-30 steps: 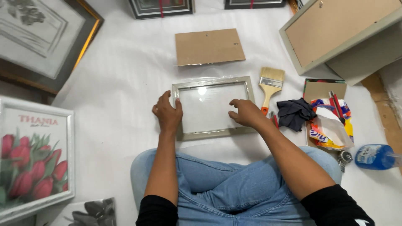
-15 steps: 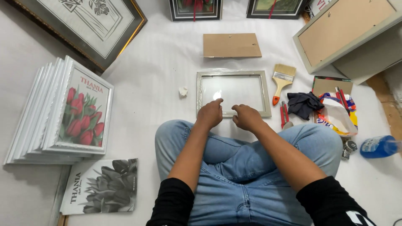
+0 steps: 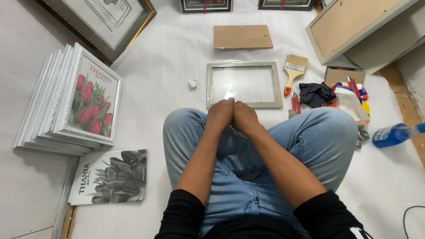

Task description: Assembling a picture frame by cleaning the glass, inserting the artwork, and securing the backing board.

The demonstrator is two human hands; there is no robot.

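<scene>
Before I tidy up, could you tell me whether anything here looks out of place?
A small white scrap lies loose on the sheet, left of the grey frame, and the blue spray bottle lies tipped on its side at the right. Nothing looks broken.

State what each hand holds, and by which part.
Nothing visible: the left hand and right hand press together, just short of the grey frame.

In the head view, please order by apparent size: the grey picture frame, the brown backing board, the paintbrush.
1. grey picture frame
2. brown backing board, farther away, so less sure
3. paintbrush
</scene>
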